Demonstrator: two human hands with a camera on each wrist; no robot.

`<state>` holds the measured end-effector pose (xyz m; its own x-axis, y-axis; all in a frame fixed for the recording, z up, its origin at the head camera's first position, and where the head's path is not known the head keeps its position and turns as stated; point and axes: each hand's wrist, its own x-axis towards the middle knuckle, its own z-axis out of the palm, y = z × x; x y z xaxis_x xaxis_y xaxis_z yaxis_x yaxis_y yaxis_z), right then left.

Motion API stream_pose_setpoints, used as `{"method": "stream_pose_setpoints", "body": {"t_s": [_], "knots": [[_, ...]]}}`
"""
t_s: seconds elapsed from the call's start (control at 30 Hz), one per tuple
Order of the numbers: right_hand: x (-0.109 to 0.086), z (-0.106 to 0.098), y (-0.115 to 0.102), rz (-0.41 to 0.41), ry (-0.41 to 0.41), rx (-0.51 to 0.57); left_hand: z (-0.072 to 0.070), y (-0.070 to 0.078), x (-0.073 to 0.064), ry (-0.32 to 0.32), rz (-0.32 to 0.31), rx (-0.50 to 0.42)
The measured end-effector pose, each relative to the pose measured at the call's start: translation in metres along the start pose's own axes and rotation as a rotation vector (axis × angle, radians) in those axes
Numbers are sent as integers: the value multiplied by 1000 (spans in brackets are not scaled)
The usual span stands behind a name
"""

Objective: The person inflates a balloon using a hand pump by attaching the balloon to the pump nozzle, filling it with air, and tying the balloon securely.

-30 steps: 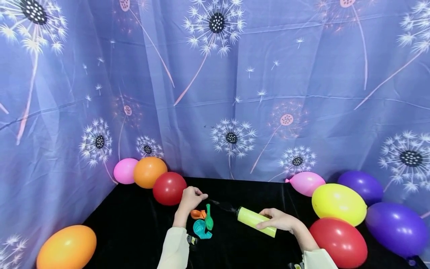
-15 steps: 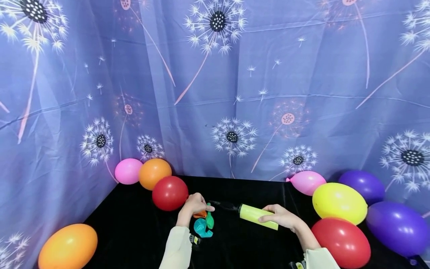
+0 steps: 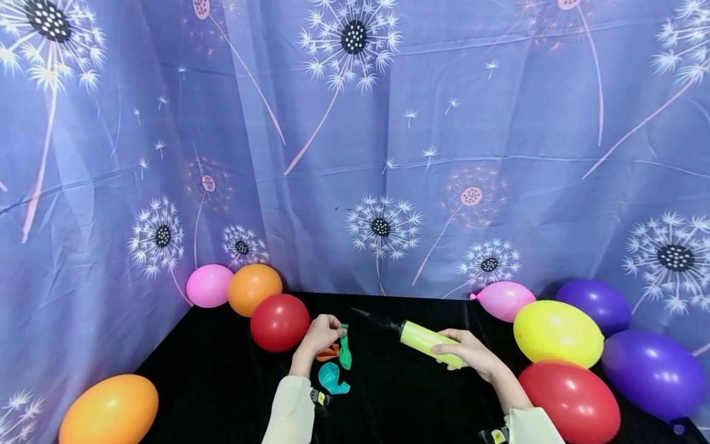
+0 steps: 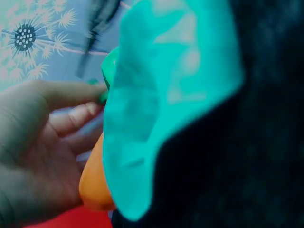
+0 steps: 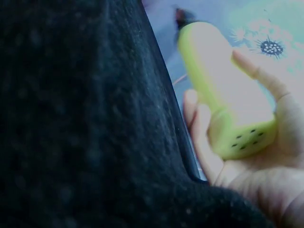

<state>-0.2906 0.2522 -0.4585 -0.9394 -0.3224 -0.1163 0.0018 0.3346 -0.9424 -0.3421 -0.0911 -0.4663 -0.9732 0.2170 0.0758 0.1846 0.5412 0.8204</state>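
Observation:
My left hand (image 3: 320, 338) pinches the neck of a limp green balloon (image 3: 345, 353) between thumb and fingertips. Beside it lie a deflated orange balloon (image 3: 328, 352) and a deflated teal balloon (image 3: 331, 378); the teal one (image 4: 175, 71) fills much of the left wrist view, hiding most of the green balloon there. My right hand (image 3: 468, 353) grips a yellow-green balloon pump (image 3: 427, 341) by its barrel. The pump's black nozzle (image 3: 377, 318) points left and up, a short way from the green balloon. In the right wrist view the fingers wrap the pump (image 5: 223, 85) near its holed end.
On the left are inflated balloons: red (image 3: 280, 322), orange (image 3: 255, 290), pink (image 3: 209, 285), and a nearer orange balloon (image 3: 109, 409). The right side holds a yellow balloon (image 3: 558, 333), a red balloon (image 3: 571, 398), purple ones and a pink one. A dandelion-print curtain (image 3: 327, 203) hangs behind the black cloth (image 3: 222, 370).
My left hand has come down from near the red balloon to the deflated balloons and taken the green one by its neck. The right hand with the pump has shifted slightly right.

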Motion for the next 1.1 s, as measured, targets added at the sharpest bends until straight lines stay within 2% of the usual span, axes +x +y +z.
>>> {"method": "stream_pose_setpoints", "body": {"t_s": [0.2,0.3,0.4,0.8,0.97,1.1], "knots": [[-4,-12,-7,-97,-5,85,-1,2,6,-68,53,-347],[-10,-20,-11,-149,-16,90,-4,5,8,-76,68,-425],[-13,-27,-14,-182,-24,73,-7,10,8,-67,72,-459],[-18,-34,-15,-152,-18,21,-12,33,3,-45,134,-402],[-20,-34,-17,-157,-23,22,-16,36,0,-42,154,-315],[-20,-36,-18,-157,-27,24,-17,38,0,-13,158,-255]]}}
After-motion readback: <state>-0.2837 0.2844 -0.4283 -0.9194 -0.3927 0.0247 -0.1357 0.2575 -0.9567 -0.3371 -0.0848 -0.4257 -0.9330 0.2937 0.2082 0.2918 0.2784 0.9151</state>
